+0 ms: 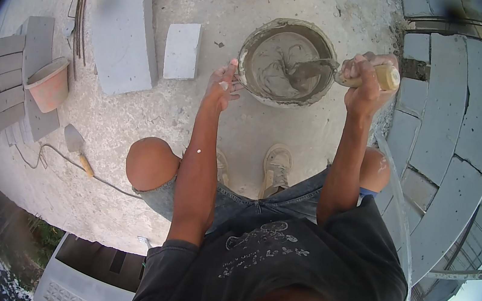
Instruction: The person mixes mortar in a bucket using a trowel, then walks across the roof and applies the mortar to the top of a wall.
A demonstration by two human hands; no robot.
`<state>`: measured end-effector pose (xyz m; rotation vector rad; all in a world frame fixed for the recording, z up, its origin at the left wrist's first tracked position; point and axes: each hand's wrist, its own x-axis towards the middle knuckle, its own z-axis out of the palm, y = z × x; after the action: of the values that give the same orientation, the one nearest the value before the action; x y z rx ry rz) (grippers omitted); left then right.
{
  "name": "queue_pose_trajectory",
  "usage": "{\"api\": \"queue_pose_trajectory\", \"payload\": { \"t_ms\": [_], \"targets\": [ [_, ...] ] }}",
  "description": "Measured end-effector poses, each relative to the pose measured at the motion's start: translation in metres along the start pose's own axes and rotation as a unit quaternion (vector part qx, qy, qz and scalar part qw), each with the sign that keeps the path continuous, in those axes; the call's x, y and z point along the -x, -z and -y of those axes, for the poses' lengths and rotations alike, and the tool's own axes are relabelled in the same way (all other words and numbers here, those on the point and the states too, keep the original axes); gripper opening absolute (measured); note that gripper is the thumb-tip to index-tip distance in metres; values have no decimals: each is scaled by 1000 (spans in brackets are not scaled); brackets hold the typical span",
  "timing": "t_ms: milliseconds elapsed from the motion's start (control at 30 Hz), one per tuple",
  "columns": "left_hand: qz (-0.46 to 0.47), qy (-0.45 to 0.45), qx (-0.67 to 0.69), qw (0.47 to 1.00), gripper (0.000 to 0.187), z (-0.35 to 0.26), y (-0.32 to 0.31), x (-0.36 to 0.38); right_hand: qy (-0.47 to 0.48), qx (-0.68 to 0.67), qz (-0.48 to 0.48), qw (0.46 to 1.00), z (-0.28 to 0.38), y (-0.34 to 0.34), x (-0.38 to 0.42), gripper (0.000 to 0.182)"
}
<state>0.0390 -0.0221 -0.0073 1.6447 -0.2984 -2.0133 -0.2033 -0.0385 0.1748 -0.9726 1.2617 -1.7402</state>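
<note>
A round bucket (pixel 242 84) of wet grey mortar (pixel 271 57) stands on the floor in front of my feet. My right hand (pixel 370 82) is wrapped round the pale handle of a trowel (pixel 318 69). The trowel's blade reaches over the bucket's right side and dips into the mortar, coated in it. At the bucket's left rim is my left hand (pixel 224 84), fingers apart and touching or very near the outer wall. Grey smears mark its fingers.
Grey blocks (pixel 123 40) and a smaller block (pixel 181 51) lie left of the bucket. Further left are an orange bucket (pixel 50 86), stacked blocks (pixel 10 77), another trowel (pixel 75 141) and a cable (pixel 103 180). A block wall (pixel 443 98) runs along my right, beside a clear hose (pixel 399 177).
</note>
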Motion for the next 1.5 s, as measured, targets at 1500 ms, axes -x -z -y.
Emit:
{"api": "queue_pose_trajectory", "payload": {
  "t_ms": [1500],
  "targets": [
    [-32, -2, 3, 999, 68, 4, -4, -4, -14, -60, -65, 996, -7, 15, 21, 18]
  ]
}}
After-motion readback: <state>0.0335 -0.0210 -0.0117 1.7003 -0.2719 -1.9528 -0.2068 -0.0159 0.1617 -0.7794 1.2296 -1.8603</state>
